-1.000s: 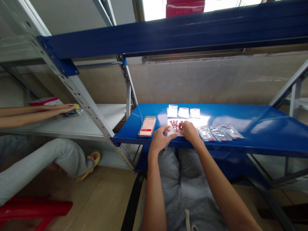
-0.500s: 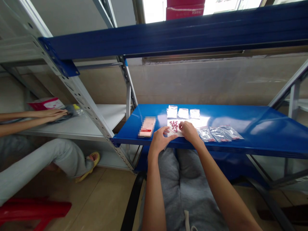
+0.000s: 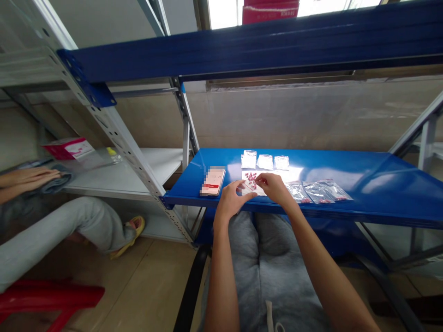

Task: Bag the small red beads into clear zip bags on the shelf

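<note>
My left hand (image 3: 232, 198) and my right hand (image 3: 275, 186) meet at the front of a blue shelf (image 3: 363, 184). Both pinch a small clear bag (image 3: 249, 189) between them, just above a white sheet (image 3: 252, 177) scattered with several small red pieces. Three filled clear bags (image 3: 318, 191) lie in a row to the right of my right hand. Three white bags (image 3: 265, 161) lie in a row behind the sheet. A phone (image 3: 212, 181) rests to the left of my left hand.
A blue beam (image 3: 242, 50) runs overhead. On the left, another person's hands (image 3: 29, 176) rest by a white shelf (image 3: 121, 177) that carries a pink box (image 3: 69, 147); their leg and yellow sandal (image 3: 133, 228) reach across the floor. A red stool (image 3: 51, 299) stands at the lower left.
My hands have lifted slightly off the sheet with the small bag pinched between them. The other person's hands have drawn back to the left along the white shelf.
</note>
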Demonstrator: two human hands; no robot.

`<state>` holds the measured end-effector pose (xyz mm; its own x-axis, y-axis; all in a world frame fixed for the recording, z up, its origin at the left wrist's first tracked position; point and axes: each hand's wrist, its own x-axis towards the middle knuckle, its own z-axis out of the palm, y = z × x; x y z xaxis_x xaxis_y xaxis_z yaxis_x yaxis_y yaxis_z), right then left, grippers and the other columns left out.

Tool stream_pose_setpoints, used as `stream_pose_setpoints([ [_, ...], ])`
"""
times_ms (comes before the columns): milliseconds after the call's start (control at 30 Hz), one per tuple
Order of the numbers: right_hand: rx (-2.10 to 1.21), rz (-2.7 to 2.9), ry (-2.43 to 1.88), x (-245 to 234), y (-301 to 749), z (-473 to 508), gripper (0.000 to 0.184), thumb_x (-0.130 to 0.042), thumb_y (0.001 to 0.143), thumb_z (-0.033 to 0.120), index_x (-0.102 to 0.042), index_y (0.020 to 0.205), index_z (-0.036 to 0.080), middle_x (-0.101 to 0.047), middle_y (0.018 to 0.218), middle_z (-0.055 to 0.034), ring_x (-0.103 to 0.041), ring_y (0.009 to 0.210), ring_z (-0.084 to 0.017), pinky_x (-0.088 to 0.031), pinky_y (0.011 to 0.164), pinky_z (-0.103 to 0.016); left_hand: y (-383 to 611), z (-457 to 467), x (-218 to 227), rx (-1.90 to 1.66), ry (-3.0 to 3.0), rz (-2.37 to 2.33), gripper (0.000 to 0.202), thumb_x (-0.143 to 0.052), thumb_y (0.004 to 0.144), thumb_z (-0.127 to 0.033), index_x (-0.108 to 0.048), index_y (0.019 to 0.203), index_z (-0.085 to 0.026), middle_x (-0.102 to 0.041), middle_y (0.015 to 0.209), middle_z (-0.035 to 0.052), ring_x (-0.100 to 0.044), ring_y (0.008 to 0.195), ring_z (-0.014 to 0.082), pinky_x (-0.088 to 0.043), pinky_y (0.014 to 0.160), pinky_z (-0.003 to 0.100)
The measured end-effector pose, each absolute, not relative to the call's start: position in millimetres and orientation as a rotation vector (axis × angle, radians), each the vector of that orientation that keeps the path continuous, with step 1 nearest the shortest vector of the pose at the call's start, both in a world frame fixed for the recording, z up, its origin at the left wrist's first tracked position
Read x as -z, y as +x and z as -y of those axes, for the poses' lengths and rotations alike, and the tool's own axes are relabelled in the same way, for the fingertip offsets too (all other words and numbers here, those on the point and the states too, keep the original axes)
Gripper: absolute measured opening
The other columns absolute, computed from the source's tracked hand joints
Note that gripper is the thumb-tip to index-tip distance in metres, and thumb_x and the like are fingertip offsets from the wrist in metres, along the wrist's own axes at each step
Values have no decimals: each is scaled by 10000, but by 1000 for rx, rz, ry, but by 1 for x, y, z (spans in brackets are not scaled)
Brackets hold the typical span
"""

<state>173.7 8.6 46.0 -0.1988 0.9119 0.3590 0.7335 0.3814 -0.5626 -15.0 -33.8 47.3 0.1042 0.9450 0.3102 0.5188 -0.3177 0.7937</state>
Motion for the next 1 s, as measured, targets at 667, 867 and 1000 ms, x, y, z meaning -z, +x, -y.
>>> stream_pose_setpoints([
  [667,-179,2107,-1606,-14,169,-18,132,-590,929,164,-714,975,173,-698,969,-108,-626,932,-217,-426,803,-283,-18,33,-43,-1132,1905,-1439,536,-857,746,-417,-706,1207,-189,-750,1060,67,-689,918,206,-553,868,331],
  [867,-243,2012,-1532,-22,172,-15,144,-570,926,168,-715,921,167,-712,912,-99,-633,862,-207,-431,780,-289,-18,32,-44,-1122,1911,-1443,543,-852,750,-429,-702,1210,-183,-748,1063,69,-685,921,206,-546,876,329],
  [1000,-459,1939,-1357,-39,174,-6,118,-605,895,218,-715,879,178,-710,788,-41,-609,726,-178,-424,696,-279,-18,33,-46,-1108,1923,-1449,565,-847,747,-463,-702,1211,-176,-745,1061,71,-679,920,213,-541,870,333],
])
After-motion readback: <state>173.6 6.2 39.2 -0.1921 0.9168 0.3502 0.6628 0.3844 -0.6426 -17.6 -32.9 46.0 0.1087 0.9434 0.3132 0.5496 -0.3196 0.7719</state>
